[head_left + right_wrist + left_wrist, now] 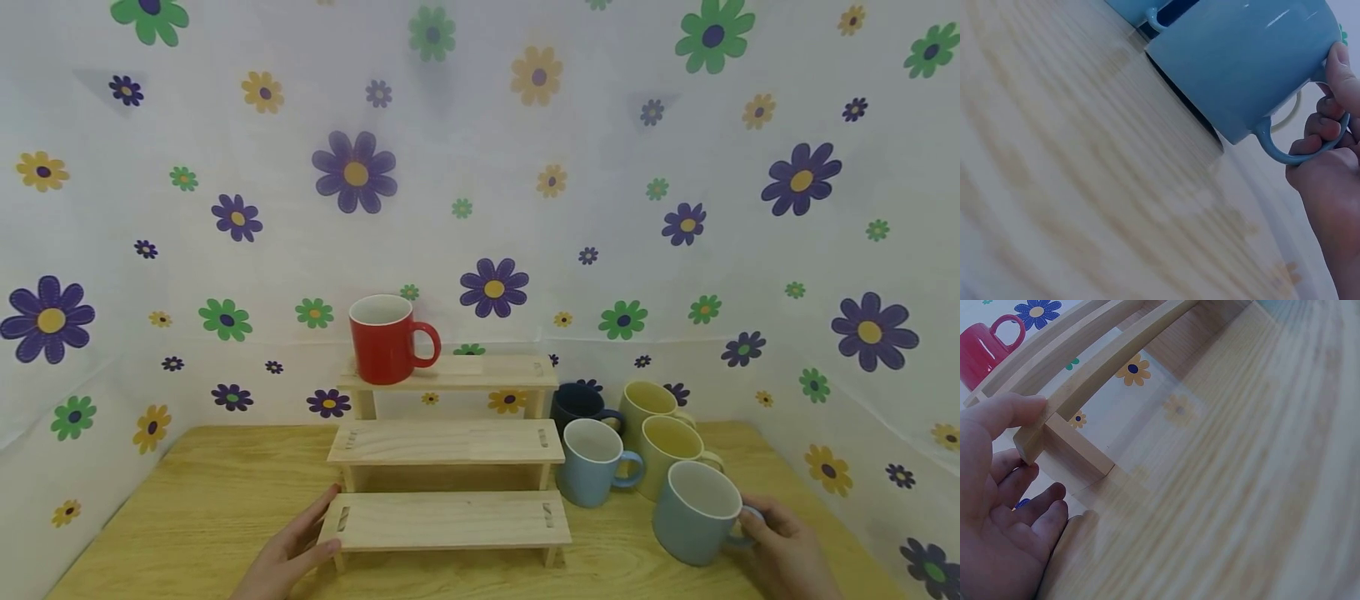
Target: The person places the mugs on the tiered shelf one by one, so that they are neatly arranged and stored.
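While the right hand (783,542) has its fingers clamped round the handle of the held light blue mug (693,521), the left hand (288,550) grips the left end of the lowest step of a three-step wooden stand (450,523), thumb and fingers closed on its edge. The held mug is at the right of the group on the counter (225,483), just in front of the nearer yellow mug (651,473); I cannot tell whether its base touches the wood. Another light blue mug (588,475) stands beside the stand, with a dark blue mug (577,408) and the farther yellow mug (643,400) behind. A red mug (381,346) sits upright on the top step's left end, handle to the right
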{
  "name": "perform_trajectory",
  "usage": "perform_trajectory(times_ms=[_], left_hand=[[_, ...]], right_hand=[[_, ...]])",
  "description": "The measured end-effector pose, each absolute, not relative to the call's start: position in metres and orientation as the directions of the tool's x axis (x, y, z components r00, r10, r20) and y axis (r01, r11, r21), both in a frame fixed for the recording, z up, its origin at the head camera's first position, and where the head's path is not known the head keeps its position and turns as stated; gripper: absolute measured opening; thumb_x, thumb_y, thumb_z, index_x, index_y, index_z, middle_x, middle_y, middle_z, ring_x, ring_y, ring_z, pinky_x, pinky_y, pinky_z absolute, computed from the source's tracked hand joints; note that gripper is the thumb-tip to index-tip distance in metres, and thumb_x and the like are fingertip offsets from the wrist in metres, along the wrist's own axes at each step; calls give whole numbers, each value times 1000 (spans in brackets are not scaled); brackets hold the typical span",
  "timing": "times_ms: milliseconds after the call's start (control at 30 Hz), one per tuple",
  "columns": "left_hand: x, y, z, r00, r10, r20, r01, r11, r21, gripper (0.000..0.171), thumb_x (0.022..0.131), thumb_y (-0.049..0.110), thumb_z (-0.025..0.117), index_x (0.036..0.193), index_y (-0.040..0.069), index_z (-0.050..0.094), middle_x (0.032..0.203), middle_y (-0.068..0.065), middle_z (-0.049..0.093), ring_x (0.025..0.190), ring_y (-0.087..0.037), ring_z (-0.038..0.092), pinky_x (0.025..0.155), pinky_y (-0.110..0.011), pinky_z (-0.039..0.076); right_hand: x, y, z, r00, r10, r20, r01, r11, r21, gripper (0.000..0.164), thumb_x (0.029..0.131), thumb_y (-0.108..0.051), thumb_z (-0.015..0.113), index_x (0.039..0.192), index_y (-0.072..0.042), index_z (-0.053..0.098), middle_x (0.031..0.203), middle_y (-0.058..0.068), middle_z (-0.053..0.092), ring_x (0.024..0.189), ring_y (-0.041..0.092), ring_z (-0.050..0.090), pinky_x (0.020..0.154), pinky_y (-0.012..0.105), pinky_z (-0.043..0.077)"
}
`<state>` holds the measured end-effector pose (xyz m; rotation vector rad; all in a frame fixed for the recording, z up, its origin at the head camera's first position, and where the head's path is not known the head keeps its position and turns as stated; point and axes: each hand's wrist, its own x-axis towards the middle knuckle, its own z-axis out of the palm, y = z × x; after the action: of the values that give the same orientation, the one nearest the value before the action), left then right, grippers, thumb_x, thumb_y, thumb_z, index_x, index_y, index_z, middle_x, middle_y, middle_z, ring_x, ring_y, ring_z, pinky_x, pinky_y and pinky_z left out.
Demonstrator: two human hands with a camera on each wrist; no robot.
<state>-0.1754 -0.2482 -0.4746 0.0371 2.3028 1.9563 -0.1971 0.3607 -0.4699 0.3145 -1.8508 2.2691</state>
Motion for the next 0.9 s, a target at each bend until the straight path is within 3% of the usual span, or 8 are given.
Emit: perform_trajectory(times_ms=[400, 767, 900], left_hand=[[-176, -248, -474, -991, 102, -91, -75, 158, 985, 72, 92, 27, 64, 152, 12, 27, 156, -12, 20, 138, -43, 24, 106, -54, 32], [-177, -249, -475, -993, 81, -88, -73, 180, 981, 72, 91, 28, 66, 151, 12, 30, 155, -11, 23, 137, -43, 26, 106, -53, 34], [-177, -249, -475, -993, 84, -88, -72, 182, 981, 72, 91, 28, 66, 151, 12, 29, 155, -13, 23, 137, -43, 27, 106, -53, 34]], right_hand=[[-197, 350, -462, -903, 6, 429, -409, -311, -858, 30, 97, 9, 45, 115, 0, 67, 108, -4, 69, 102, 4, 58, 86, 12, 44], [-199, 338, -446, -926, -14, 377, -352, -325, -878, 32, 98, 8, 44, 121, 0, 64, 112, -4, 68, 108, 2, 57, 88, 13, 45], [-199, 334, -439, -946, 48, 322, -320, -319, -892, 32, 97, 5, 48, 125, -2, 62, 111, -6, 69, 107, 1, 57, 87, 12, 43]])
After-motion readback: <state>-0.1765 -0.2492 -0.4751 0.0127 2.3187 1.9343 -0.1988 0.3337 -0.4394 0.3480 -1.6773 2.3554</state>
